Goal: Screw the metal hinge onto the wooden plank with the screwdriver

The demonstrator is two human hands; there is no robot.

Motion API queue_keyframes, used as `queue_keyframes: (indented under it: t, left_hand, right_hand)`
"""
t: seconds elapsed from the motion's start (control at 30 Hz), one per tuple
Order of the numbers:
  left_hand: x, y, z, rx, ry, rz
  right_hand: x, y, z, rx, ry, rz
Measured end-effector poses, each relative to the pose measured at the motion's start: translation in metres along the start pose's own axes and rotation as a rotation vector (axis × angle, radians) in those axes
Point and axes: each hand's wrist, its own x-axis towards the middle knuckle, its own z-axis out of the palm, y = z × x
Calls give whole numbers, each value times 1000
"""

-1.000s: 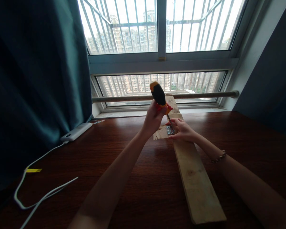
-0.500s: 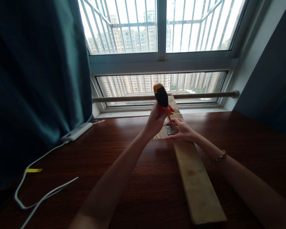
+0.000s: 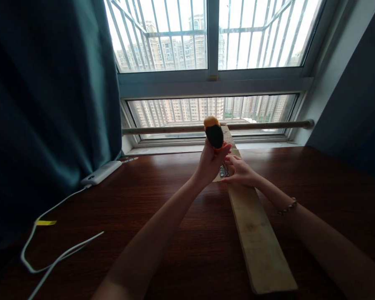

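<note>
My left hand (image 3: 206, 166) is wrapped round the orange and black handle of a screwdriver (image 3: 214, 135), which it holds upright above a wooden plank (image 3: 258, 237). Its shaft and tip are mostly hidden behind the hand. Below lies a small silver metal hinge (image 3: 222, 172) with screw holes, at the plank's left edge and over a smaller light wood piece (image 3: 217, 178). My right hand (image 3: 241, 172) rests on the plank, with thumb and forefinger curled in around the hinge. Whether a screw stands at the tip I cannot make out.
A white power bank (image 3: 101, 173) with a white cable (image 3: 54, 206) lies on the dark wooden table (image 3: 175, 233) at the left. A blue curtain (image 3: 59, 91) hangs beside it. A metal rail (image 3: 168, 130) crosses the window behind the plank's far end.
My left hand and the screwdriver have shifted slightly right and down, and the handle has tipped towards me. The left hand now covers more of the hinge. My right hand stays in place.
</note>
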Motion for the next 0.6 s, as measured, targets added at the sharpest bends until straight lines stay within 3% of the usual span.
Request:
queue_keyframes:
  t: [0.27, 0.6]
  left_hand:
    - [4, 3, -5, 49, 13, 2]
    - [3, 2, -8, -70, -108, -5]
  right_hand:
    - [1, -3, -1, 31, -6, 21]
    - [0, -7, -3, -6, -6, 33]
